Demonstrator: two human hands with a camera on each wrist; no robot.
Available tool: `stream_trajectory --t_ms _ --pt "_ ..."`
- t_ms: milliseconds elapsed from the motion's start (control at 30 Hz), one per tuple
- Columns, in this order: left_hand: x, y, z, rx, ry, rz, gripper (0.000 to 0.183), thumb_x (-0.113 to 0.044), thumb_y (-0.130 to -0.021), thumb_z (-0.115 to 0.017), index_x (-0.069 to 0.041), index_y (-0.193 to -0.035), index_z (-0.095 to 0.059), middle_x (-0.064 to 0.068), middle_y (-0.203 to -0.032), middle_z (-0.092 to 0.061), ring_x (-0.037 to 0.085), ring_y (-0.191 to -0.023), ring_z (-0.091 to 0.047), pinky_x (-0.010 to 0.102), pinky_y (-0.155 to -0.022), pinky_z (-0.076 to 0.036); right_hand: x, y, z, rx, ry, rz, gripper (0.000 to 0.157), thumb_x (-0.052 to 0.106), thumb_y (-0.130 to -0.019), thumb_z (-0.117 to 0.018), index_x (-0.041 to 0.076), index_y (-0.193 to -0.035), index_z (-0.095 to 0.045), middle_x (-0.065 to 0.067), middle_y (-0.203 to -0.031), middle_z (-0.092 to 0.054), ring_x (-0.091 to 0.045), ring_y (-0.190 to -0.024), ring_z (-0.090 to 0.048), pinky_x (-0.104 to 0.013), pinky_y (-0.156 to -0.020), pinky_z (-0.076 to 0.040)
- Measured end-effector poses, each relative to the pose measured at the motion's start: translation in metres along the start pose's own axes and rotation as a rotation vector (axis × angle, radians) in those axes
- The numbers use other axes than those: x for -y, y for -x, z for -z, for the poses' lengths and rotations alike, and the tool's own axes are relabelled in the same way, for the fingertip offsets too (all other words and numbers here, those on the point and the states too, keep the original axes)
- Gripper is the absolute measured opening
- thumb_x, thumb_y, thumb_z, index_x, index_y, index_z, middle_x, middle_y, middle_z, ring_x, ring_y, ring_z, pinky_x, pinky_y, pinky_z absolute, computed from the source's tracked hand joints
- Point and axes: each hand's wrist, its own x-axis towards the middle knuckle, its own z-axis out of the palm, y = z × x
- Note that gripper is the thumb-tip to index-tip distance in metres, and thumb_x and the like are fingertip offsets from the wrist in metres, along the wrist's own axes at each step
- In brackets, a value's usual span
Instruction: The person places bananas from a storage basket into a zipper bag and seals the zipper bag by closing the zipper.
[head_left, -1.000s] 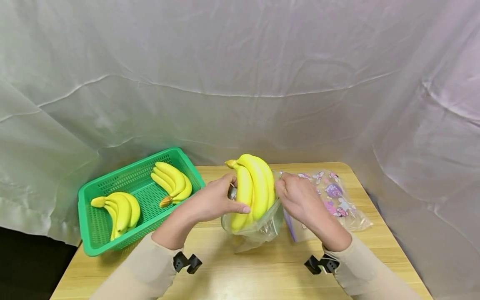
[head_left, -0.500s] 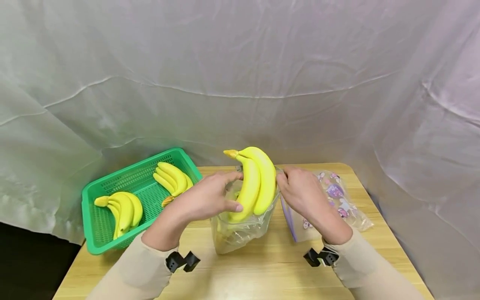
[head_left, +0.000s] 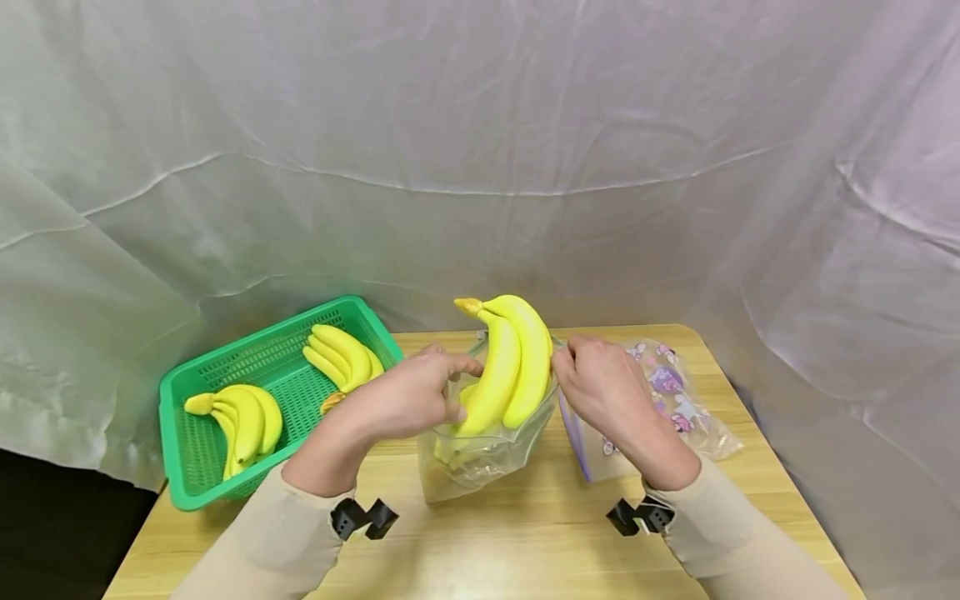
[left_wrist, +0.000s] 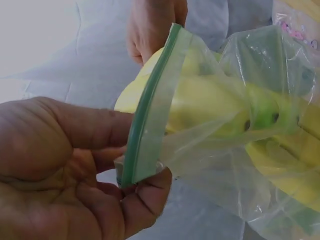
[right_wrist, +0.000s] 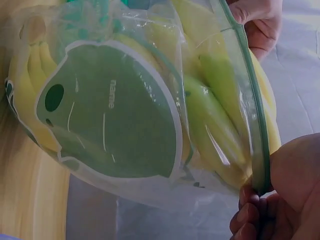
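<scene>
A clear zip bag (head_left: 480, 467) with a green zip strip (left_wrist: 150, 110) and a green printed patch (right_wrist: 115, 110) stands at the middle of the table. Partway in its mouth is a bunch of yellow bananas (head_left: 513, 358), stem end sticking out above the rim. Another bunch (right_wrist: 37, 75) lies deeper inside. My left hand (head_left: 420, 392) pinches the left end of the zip edge between thumb and fingers, the thumb close to the bananas. At the opposite end, my right hand (head_left: 600, 379) grips the zip edge with curled fingers.
On the left stands a green basket (head_left: 296, 404) with two banana bunches, one in front (head_left: 255, 421) and one behind (head_left: 348, 354). A flat printed bag (head_left: 667, 387) with a purple edge lies right of my right hand. A grey curtain hangs behind the table (head_left: 510, 550).
My left hand has shifted left and its thumb has slid off the bananas' front. The bag mouth is spread wider and its bottom has swung left. My right hand has barely moved.
</scene>
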Motion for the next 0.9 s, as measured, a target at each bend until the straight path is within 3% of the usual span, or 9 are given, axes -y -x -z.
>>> stream_trajectory --t_ms 167,333,400,500,633,767,900 --pt "0.001 -0.001 -0.005 0.016 -0.048 -0.001 0.065 -0.015 -0.078 -0.082 -0.014 -0.136 -0.052 0.007 -0.108 -0.052 0.018 -0.094 -0.048 0.033 -0.079 -0.045 0.002 0.0 0.0 -0.011 0.019 0.009 0.032 0.022 -0.09 -0.04 0.015 -0.059 -0.038 0.0 -0.054 -0.035 -0.017 -0.046 -0.03 -0.032 -0.042 -0.029" --pt "0.002 -0.006 -0.009 -0.086 -0.15 0.025 0.052 -0.016 -0.078 -0.082 -0.013 -0.123 -0.057 0.005 -0.108 -0.058 0.02 -0.095 -0.055 0.035 -0.082 -0.047 0.005 0.001 0.001 -0.035 0.028 0.042 0.032 0.021 -0.089 -0.042 0.016 -0.058 -0.037 0.001 -0.053 -0.035 -0.016 -0.047 -0.03 -0.032 -0.043 -0.028" --pt "0.003 -0.007 -0.009 -0.122 -0.145 0.025 0.045 -0.014 -0.081 -0.078 -0.013 -0.121 -0.057 0.003 -0.103 -0.06 0.019 -0.092 -0.055 0.035 -0.08 -0.048 0.006 0.001 0.001 -0.037 0.022 0.049 0.031 0.02 -0.088 -0.042 0.016 -0.058 -0.036 0.001 -0.053 -0.033 -0.015 -0.047 -0.028 -0.031 -0.043 -0.028" --pt "0.003 -0.006 -0.005 -0.15 -0.012 0.046 0.04 -0.012 -0.088 -0.066 -0.017 -0.125 -0.053 0.004 -0.089 -0.057 0.018 -0.074 -0.055 0.033 -0.064 -0.048 0.006 0.001 0.0 -0.029 0.01 0.051 0.029 0.017 -0.086 -0.041 0.016 -0.058 -0.034 0.002 -0.053 -0.03 -0.014 -0.048 -0.024 -0.03 -0.042 -0.026" --pt "0.003 -0.005 0.001 -0.239 0.177 0.108 0.039 -0.016 -0.093 -0.053 -0.02 -0.13 -0.043 0.006 -0.081 -0.055 0.018 -0.052 -0.05 0.031 -0.049 -0.044 0.005 0.0 0.0 -0.026 0.005 0.051 0.029 0.016 -0.085 -0.042 0.016 -0.058 -0.033 0.002 -0.053 -0.028 -0.013 -0.048 -0.022 -0.029 -0.043 -0.025" --pt "-0.001 -0.001 0.004 -0.339 0.216 0.136 0.039 -0.02 -0.095 -0.05 -0.018 -0.133 -0.041 0.006 -0.082 -0.062 0.02 -0.051 -0.059 0.034 -0.05 -0.048 0.005 -0.001 0.003 -0.024 -0.01 0.064 0.03 0.017 -0.086 -0.042 0.016 -0.057 -0.033 0.003 -0.052 -0.028 -0.012 -0.047 -0.021 -0.029 -0.043 -0.025" --pt "-0.008 0.006 0.006 -0.473 0.267 0.115 0.035 -0.022 -0.096 -0.045 -0.02 -0.13 -0.043 0.002 -0.079 -0.062 0.017 -0.049 -0.063 0.037 -0.049 -0.05 0.009 -0.004 0.011 -0.056 -0.042 0.104 0.032 0.017 -0.089 -0.043 0.015 -0.058 -0.036 0.0 -0.056 -0.034 -0.014 -0.048 -0.029 -0.029 -0.046 -0.028"
